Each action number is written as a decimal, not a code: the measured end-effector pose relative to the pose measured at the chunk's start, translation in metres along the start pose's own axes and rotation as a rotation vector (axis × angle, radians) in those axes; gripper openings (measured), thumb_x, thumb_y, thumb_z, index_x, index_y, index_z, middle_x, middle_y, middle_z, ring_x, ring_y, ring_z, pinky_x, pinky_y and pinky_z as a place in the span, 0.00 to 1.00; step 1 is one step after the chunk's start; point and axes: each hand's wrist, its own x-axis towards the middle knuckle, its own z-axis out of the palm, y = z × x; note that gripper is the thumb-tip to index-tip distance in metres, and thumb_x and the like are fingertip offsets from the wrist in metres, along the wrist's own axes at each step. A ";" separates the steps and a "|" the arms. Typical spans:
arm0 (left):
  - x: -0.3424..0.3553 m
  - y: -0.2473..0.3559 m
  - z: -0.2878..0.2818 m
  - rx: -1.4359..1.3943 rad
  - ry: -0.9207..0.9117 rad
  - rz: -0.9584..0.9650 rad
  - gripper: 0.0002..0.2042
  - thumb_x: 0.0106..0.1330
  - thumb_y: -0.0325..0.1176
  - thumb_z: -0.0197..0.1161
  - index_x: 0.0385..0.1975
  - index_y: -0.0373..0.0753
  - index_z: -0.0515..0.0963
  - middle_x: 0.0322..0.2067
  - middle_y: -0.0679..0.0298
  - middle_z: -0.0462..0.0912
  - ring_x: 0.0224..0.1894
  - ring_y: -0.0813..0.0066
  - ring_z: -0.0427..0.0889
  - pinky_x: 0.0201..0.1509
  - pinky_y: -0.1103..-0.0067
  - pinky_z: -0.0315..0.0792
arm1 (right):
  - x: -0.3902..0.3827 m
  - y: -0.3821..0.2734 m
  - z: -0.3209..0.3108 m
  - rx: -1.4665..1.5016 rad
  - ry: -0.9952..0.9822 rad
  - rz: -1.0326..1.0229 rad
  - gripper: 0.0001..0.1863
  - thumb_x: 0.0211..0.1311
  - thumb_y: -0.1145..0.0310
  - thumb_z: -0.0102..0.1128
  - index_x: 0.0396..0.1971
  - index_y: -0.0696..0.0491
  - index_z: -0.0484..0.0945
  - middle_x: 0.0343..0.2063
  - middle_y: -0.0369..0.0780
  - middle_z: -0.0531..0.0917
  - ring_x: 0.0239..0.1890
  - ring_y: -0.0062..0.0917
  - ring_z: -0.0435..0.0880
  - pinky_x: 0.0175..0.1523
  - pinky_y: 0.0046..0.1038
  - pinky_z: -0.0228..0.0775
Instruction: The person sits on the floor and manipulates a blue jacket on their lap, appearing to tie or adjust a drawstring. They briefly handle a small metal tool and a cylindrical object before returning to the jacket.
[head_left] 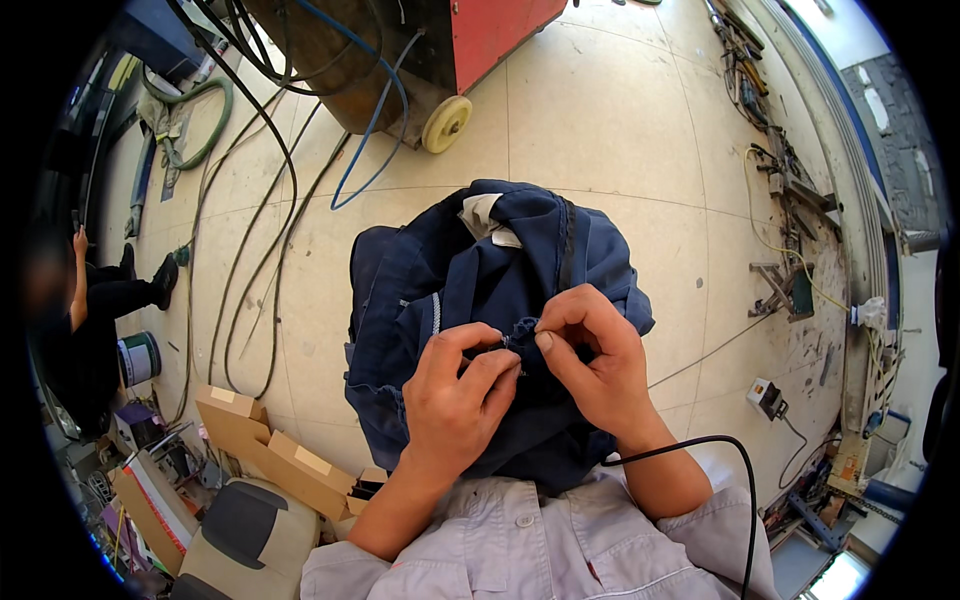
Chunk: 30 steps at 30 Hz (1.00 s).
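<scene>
A bundled navy blue garment (590, 250) lies across my lap, with a dark zipper-like strip and pale lining (480, 214) showing at its top. Thumb and forefinger of my left hand (450, 400) are pinched on its dark fabric, close to a striped white edge. Just to the right, my right hand (600, 370) pinches a gathered, frayed-looking bit of the same cloth (522, 332) between thumb and forefinger. The fingertips of both hands almost meet over the garment's middle. Whether a needle or thread is between them is too small to make out.
Ahead stands a red and dark machine (500, 40) on a cream wheel (446, 124), with hoses and cables trailing left. Cardboard boxes (290, 460) and a beige-grey seat (240, 540) are at lower left. Another person (90, 300) sits far left. Tools (790, 200) line the right wall.
</scene>
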 end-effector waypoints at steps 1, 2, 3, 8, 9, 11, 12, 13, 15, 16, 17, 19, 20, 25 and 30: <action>0.001 0.000 -0.003 0.001 -0.019 -0.007 0.09 0.52 0.20 0.72 0.33 0.37 0.83 0.41 0.61 0.80 0.34 0.67 0.83 0.35 0.76 0.77 | 0.003 -0.002 0.000 0.002 -0.018 0.000 0.06 0.61 0.81 0.63 0.34 0.56 0.76 0.33 0.34 0.76 0.27 0.16 0.73 0.32 0.19 0.64; 0.002 -0.001 -0.007 -0.027 -0.043 -0.017 0.09 0.53 0.19 0.72 0.33 0.37 0.83 0.41 0.60 0.80 0.34 0.67 0.84 0.36 0.76 0.77 | 0.006 -0.004 -0.001 -0.026 -0.038 0.005 0.06 0.61 0.81 0.63 0.35 0.55 0.76 0.32 0.34 0.76 0.27 0.15 0.73 0.32 0.19 0.63; 0.004 -0.003 -0.010 -0.056 -0.068 -0.027 0.09 0.53 0.19 0.71 0.33 0.37 0.83 0.41 0.60 0.80 0.34 0.67 0.84 0.36 0.75 0.78 | 0.008 -0.007 -0.002 -0.054 -0.059 0.010 0.06 0.62 0.80 0.63 0.35 0.55 0.76 0.32 0.33 0.76 0.28 0.15 0.73 0.32 0.19 0.63; 0.015 -0.004 -0.025 -0.105 -0.189 -0.101 0.07 0.55 0.19 0.69 0.33 0.36 0.81 0.39 0.60 0.80 0.34 0.66 0.85 0.37 0.75 0.78 | 0.012 0.003 -0.002 -0.054 -0.029 0.007 0.05 0.63 0.79 0.63 0.35 0.55 0.76 0.29 0.32 0.78 0.28 0.13 0.72 0.32 0.20 0.63; 0.016 -0.004 -0.027 -0.095 -0.220 -0.106 0.07 0.55 0.20 0.69 0.33 0.36 0.81 0.39 0.60 0.79 0.34 0.65 0.85 0.37 0.74 0.78 | 0.011 0.005 -0.002 -0.027 -0.010 0.030 0.04 0.64 0.79 0.62 0.36 0.55 0.76 0.29 0.32 0.79 0.28 0.13 0.72 0.33 0.19 0.63; 0.017 -0.007 -0.028 -0.072 -0.272 -0.082 0.07 0.55 0.20 0.69 0.33 0.36 0.80 0.38 0.61 0.80 0.34 0.64 0.84 0.37 0.74 0.77 | 0.006 0.010 -0.001 0.022 0.034 0.047 0.04 0.65 0.79 0.61 0.37 0.56 0.76 0.30 0.32 0.81 0.28 0.13 0.73 0.33 0.19 0.64; 0.017 -0.009 -0.027 -0.052 -0.292 -0.054 0.07 0.55 0.20 0.69 0.33 0.36 0.80 0.37 0.61 0.80 0.33 0.64 0.84 0.37 0.74 0.77 | 0.004 0.014 0.001 0.050 0.057 0.039 0.04 0.66 0.79 0.59 0.37 0.56 0.75 0.30 0.32 0.83 0.28 0.13 0.74 0.34 0.18 0.66; 0.017 -0.011 -0.027 -0.033 -0.311 -0.027 0.08 0.55 0.21 0.69 0.32 0.36 0.79 0.37 0.62 0.80 0.33 0.63 0.84 0.36 0.73 0.77 | 0.003 0.016 0.002 0.078 0.078 0.031 0.04 0.67 0.80 0.58 0.38 0.57 0.74 0.31 0.33 0.84 0.29 0.12 0.75 0.35 0.18 0.67; 0.020 -0.012 -0.029 0.022 -0.358 0.032 0.08 0.54 0.22 0.70 0.32 0.37 0.79 0.35 0.63 0.80 0.32 0.63 0.83 0.35 0.73 0.77 | 0.001 0.014 0.004 0.147 0.103 0.064 0.04 0.68 0.80 0.56 0.39 0.57 0.73 0.33 0.35 0.85 0.30 0.12 0.78 0.37 0.17 0.69; 0.022 -0.013 -0.031 0.050 -0.379 0.064 0.08 0.54 0.23 0.70 0.32 0.38 0.79 0.34 0.63 0.80 0.32 0.63 0.83 0.34 0.72 0.77 | 0.001 0.013 0.004 0.181 0.115 0.077 0.03 0.69 0.80 0.55 0.39 0.57 0.72 0.33 0.36 0.86 0.31 0.12 0.79 0.38 0.17 0.70; 0.023 -0.014 -0.032 0.080 -0.401 0.093 0.08 0.54 0.24 0.70 0.32 0.39 0.79 0.34 0.64 0.80 0.32 0.63 0.83 0.34 0.72 0.76 | 0.000 0.014 0.004 0.184 0.110 0.083 0.04 0.69 0.81 0.54 0.39 0.57 0.72 0.33 0.37 0.86 0.32 0.13 0.80 0.39 0.18 0.71; 0.026 -0.016 -0.035 0.143 -0.445 0.149 0.08 0.54 0.26 0.70 0.31 0.40 0.79 0.32 0.64 0.79 0.31 0.63 0.82 0.34 0.72 0.76 | -0.004 0.016 0.002 0.190 0.098 0.094 0.04 0.69 0.81 0.54 0.40 0.58 0.71 0.33 0.38 0.86 0.33 0.14 0.82 0.40 0.18 0.73; 0.028 -0.017 -0.036 0.160 -0.453 0.164 0.08 0.54 0.26 0.70 0.31 0.40 0.79 0.32 0.65 0.79 0.31 0.64 0.82 0.34 0.72 0.76 | -0.005 0.018 0.002 0.177 0.094 0.073 0.04 0.69 0.81 0.54 0.40 0.58 0.72 0.33 0.38 0.86 0.33 0.15 0.82 0.40 0.19 0.73; 0.032 -0.018 -0.036 0.215 -0.456 0.209 0.07 0.54 0.29 0.70 0.31 0.41 0.80 0.31 0.66 0.78 0.31 0.65 0.80 0.35 0.72 0.74 | -0.012 0.025 -0.003 0.013 0.059 -0.025 0.04 0.68 0.81 0.55 0.40 0.58 0.72 0.34 0.40 0.86 0.33 0.19 0.83 0.40 0.21 0.75; 0.038 -0.017 -0.034 0.303 -0.432 0.272 0.07 0.55 0.30 0.70 0.31 0.42 0.80 0.30 0.67 0.78 0.30 0.67 0.79 0.33 0.73 0.72 | -0.017 0.033 -0.004 -0.056 0.117 -0.152 0.05 0.65 0.83 0.57 0.37 0.57 0.74 0.32 0.40 0.83 0.33 0.25 0.82 0.41 0.25 0.74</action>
